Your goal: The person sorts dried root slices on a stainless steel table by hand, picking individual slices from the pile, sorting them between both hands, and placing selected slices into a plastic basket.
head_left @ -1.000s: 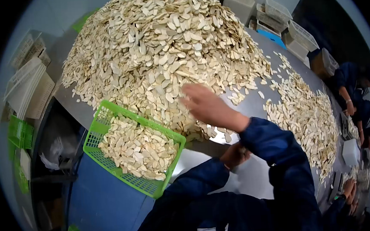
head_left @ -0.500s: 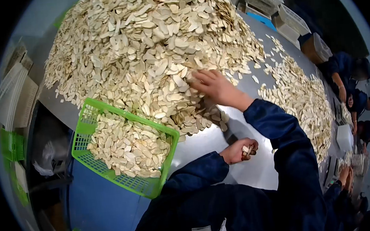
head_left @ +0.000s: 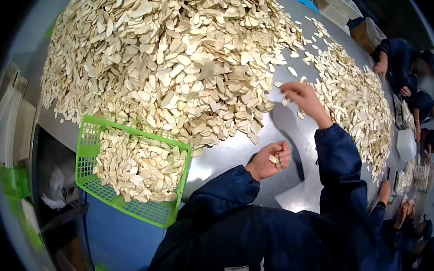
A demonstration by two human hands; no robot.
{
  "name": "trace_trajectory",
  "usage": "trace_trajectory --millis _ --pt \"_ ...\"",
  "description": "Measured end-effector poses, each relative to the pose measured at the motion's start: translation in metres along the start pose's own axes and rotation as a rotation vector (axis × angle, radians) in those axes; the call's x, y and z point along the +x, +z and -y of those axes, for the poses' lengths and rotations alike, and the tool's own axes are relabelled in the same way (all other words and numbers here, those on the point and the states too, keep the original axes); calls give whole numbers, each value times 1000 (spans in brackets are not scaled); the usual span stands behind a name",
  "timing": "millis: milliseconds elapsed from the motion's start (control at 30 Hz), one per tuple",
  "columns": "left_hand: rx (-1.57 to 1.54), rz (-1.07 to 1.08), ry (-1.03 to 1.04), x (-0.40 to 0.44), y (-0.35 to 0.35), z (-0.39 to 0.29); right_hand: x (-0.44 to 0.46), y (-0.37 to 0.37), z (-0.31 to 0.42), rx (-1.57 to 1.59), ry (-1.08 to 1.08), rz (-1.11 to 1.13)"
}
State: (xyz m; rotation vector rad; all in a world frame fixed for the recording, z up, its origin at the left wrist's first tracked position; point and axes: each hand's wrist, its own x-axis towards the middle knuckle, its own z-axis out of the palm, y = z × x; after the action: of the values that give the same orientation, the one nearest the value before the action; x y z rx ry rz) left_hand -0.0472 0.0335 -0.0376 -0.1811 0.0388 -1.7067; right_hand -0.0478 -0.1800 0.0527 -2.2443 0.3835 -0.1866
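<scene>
A large heap of pale, flat dried slices point(head_left: 171, 63) covers the metal table in front of me. My left hand point(head_left: 271, 160) is closed around a few of these slices point(head_left: 275, 157), above bare metal near my body. To its upper right, my right hand point(head_left: 302, 99) hovers between the heap and a second spread of slices point(head_left: 348, 106). Its fingers are loosely bent and apart, and a pale slice lies close to the fingertips. At the left, a green plastic basket point(head_left: 174, 209) sits tilted, partly filled with the same slices.
Coworkers in dark blue clothing point(head_left: 398, 57) work along the table's far right side. A white container point(head_left: 405, 145) stands there. Clear plastic bins point(head_left: 339, 6) line the back edge. White trays point(head_left: 7, 127) and green baskets point(head_left: 15, 180) are stacked at the left.
My right hand has left the heap and moved right toward the second spread. My left hand has risen slightly, still closed on slices. The camera view has shifted a little.
</scene>
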Motion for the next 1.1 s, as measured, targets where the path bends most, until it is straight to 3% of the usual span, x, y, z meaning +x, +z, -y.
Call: trace_trajectory --millis 33,67,100,133,233,300,467,567,600,700,733,767,833,933,1100 --pt "5 7 -20 -3 6 2 -6 15 17 149 50 69" --pt "11 12 -43 -8 15 5 -7 33 21 109 -75 138" --pt "18 18 -67 -13 19 10 -9 46 44 59 -51 238" --pt "-11 142 -97 -17 15 14 -10 70 46 25 -198 221" --pt "-39 158 -97 -43 13 21 -12 116 64 -381 -416 198" --pt "-69 98 -63 -60 9 20 -11 135 64 -562 -396 182" --pt "-116 -72 112 -81 4 10 -21 145 49 -505 -313 60" --pt "-176 -180 190 -74 4 5 -35 117 50 -189 -160 2" --pt "-175 -73 176 -72 -7 6 -42 109 55 -62 -18 -49" --pt "-75 -445 189 -72 14 12 -64 74 79 126 82 239" --pt "-23 -269 187 -72 2 11 -67 66 89 279 141 423" --pt "-2 -319 196 -74 -8 14 -66 61 97 248 126 518" --pt "-77 -392 186 -73 0 14 -53 68 97 -17 11 364" --pt "-60 -38 71 -74 -33 14 -27 107 98 -246 -273 244" --pt "73 -292 -59 -80 -20 19 -6 182 119 -404 -757 265"
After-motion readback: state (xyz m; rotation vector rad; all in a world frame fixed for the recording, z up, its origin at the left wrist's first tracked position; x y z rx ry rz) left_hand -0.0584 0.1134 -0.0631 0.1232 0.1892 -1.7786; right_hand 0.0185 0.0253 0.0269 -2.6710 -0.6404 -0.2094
